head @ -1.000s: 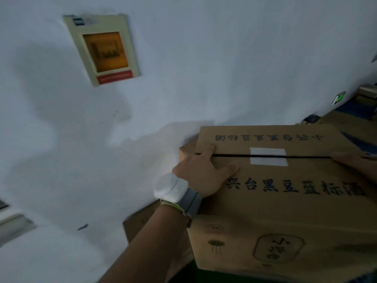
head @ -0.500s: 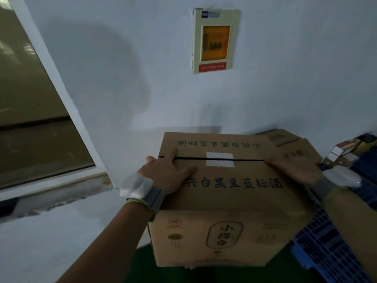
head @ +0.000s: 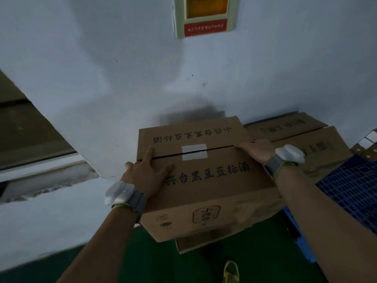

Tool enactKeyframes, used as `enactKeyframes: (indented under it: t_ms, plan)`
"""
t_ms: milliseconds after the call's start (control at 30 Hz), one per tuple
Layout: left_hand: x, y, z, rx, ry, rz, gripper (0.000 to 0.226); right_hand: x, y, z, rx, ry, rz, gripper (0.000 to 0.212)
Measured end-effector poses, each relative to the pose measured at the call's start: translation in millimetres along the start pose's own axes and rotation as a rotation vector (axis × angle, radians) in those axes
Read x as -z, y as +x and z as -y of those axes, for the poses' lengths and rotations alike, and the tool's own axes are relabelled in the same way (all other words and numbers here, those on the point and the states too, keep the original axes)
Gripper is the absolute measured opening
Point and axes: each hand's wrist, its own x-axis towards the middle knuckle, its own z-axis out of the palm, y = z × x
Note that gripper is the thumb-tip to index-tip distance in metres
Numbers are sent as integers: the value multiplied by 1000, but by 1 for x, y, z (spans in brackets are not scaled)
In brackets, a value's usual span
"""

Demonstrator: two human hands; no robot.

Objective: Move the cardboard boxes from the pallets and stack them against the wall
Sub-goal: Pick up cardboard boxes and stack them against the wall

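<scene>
Here the box (head: 204,172) sits atop a lower box (head: 195,245) close to the wall (head: 122,88); the left hand (head: 146,174) lies spread flat on its lid, the right hand (head: 255,150) flat over its far edge, neither pinching. Best to push evenly until it sits flush and square with the one beneath

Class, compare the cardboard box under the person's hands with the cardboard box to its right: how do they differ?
The held box has both hands on top, left hand and right hand; the right-hand box is untouched. The held box shows a white patch over its seam; none shows on the other. Both are brown, printed cardboard near the wall.
</scene>
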Motion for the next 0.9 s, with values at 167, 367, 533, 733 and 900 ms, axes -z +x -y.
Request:
enactKeyframes:
  t_ms: [167, 367, 533, 733, 900]
  plan:
    - [-46, 17, -17, 142, -23, -19, 100, -7, 58, -6, 83, 43, 47, 71]
    - [-79, 22, -21, 226, -92, 54, 98, -26, 94, -29, 79, 41, 74, 55]
    - [-103, 29, -22, 210, -131, 78, 94, -38, 115, -48, 22, 43, 48, 64]
    - [-142, 35, -18, 207, -132, 124, 90, -53, 134, -66, -68, -36, 5, 82]
    - [-178, 44, -1, 268, -90, 311, 83, -81, 151, -93, -184, -96, 97, 88]
